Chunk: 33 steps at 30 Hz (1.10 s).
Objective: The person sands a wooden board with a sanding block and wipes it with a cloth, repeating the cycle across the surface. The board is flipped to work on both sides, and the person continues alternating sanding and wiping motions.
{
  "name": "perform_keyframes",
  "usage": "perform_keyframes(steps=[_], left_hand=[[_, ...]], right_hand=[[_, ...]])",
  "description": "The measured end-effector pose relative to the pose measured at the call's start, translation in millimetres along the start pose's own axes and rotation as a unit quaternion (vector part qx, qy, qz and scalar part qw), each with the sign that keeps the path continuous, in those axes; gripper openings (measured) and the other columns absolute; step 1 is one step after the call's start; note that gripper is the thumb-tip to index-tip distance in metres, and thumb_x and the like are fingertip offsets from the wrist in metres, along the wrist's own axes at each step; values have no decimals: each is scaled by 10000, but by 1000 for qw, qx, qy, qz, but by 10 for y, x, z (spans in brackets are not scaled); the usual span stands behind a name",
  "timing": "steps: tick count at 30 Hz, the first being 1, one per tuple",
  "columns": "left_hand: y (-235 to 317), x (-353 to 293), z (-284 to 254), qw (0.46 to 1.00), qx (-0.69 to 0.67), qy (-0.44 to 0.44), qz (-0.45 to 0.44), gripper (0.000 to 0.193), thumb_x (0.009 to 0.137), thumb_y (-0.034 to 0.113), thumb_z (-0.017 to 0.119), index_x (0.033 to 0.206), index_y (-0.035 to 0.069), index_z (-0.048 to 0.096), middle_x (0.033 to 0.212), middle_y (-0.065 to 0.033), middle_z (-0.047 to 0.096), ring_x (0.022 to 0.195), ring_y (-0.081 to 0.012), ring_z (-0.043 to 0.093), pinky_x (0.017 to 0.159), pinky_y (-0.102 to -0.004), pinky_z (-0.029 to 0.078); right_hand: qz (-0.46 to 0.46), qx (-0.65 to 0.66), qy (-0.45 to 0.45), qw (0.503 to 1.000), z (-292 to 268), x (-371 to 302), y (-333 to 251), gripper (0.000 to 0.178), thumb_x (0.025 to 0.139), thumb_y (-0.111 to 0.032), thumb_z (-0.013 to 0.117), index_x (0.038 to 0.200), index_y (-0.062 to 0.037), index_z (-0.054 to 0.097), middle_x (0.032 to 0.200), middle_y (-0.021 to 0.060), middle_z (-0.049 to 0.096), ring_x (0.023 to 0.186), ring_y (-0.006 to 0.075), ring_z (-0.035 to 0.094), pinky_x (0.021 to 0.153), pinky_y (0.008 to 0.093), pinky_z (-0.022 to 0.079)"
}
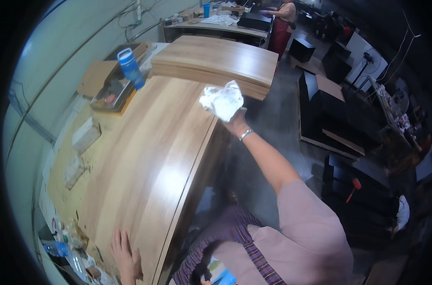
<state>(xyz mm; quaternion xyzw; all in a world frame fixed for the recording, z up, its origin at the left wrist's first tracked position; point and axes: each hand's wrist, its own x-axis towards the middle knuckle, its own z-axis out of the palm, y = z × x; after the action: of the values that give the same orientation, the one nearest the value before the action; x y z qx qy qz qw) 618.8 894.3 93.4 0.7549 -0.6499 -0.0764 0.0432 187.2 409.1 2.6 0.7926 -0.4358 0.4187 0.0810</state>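
A long wood-grain panel (pixel 145 142) lies in front of me on the workbench, shiny where the light strikes it. My right hand (pixel 236 122), a bracelet at its wrist, grips a crumpled white cloth (pixel 223 100) by the panel's far right corner. The cloth hides most of the fingers. Near the panel's close end, my left hand (pixel 124 251) rests flat with its fingers stretched out. Past the far end is a stack of similar panels (pixel 216 54).
Along the bench's left side stand two pale blocks (pixel 86 135), a blue bottle (pixel 131 69) and an open box (pixel 112 97). Bottles and clutter (pixel 69 242) crowd the near left corner. Dark panels (pixel 334 111) and a red-headed mallet (pixel 354 189) lie to the right. A person (pixel 283 23) stands far off.
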Motion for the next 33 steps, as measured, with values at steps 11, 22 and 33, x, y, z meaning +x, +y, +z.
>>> perform_keyframes(steps=[11, 22, 33], left_hand=[[2015, 2248, -308, 952, -261, 161, -5, 931, 760, 261, 793, 1530, 21, 328, 1555, -253, 338, 1437, -434, 320, 1179, -492, 269], [536, 4596, 199, 964, -21, 212, -158, 677, 810, 482, 721, 1385, 159, 571, 1494, -227, 456, 1397, -389, 410, 1122, -510, 324], [844, 4545, 348, 964, -37, 226, -136, 637, 763, 498, 760, 1276, 141, 636, 1249, -149, 615, 1234, -363, 524, 1040, -516, 392]], right_hand=[[-28, 452, -223, 863, -624, 1119, -391, 566, 802, -43, 682, 1360, -69, 596, 1447, 188, 521, 1343, 309, 497, 1144, 393, 382], [-371, 333, -371, 784, -360, 466, -697, 898, 669, -286, 835, 1436, -35, 441, 1554, 231, 346, 1459, 366, 322, 1185, 519, 285], [-379, 213, -225, 872, -548, 45, -900, 429, 889, -212, 538, 1289, -77, 614, 1376, 181, 587, 1267, 291, 578, 1037, 458, 454]])
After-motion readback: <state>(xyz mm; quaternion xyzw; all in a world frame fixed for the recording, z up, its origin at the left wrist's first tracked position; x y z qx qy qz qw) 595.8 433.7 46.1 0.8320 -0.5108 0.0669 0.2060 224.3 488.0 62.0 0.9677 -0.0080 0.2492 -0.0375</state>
